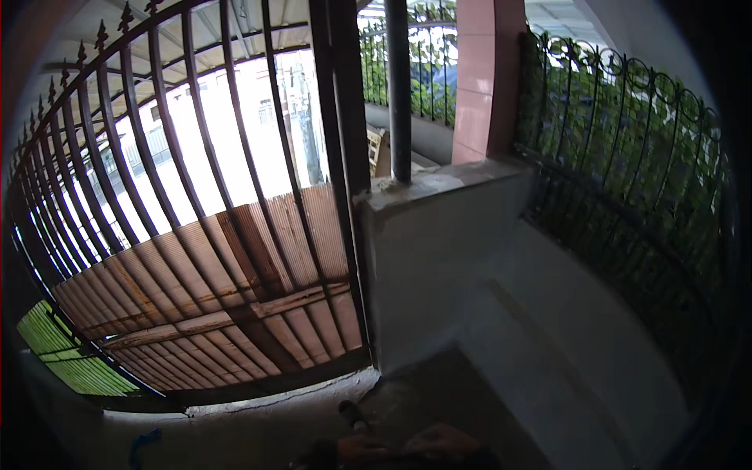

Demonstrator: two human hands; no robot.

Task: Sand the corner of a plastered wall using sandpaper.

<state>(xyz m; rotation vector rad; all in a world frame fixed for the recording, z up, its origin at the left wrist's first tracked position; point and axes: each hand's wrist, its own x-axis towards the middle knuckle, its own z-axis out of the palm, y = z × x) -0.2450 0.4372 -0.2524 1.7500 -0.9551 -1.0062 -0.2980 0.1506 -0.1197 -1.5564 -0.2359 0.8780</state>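
Showing at the lower edge of the head view: left hand (362, 449) and right hand (442, 443), close together, both cropped by the frame. Left hand: fingers curled, apparently closed around a dark rod-like tool (352, 413) rising up and left from the fist; grip not fully visible. Right hand: knuckles up, just beside the left; degree of opening cannot be told, contact with the tool cannot be told. Tool tip: rounded, dark, above the grey concrete floor (258, 431), near the foot of the wall.

Surface: rough concrete, pale, with a blue scrap (143, 445) at lower left, well apart from the hands.

Surroundings: dark iron gate (188, 157) with spear-tipped bars at left, backed in its lower half by brown corrugated sheet (235, 282) braced with wooden battens; green corrugated panel (66, 356) at far left. White plastered low wall (439, 258) at centre, carrying a dark round post (398, 86) and a pink tiled column (486, 78). Black scrolled railing (627, 157) at right, with green foliage behind.
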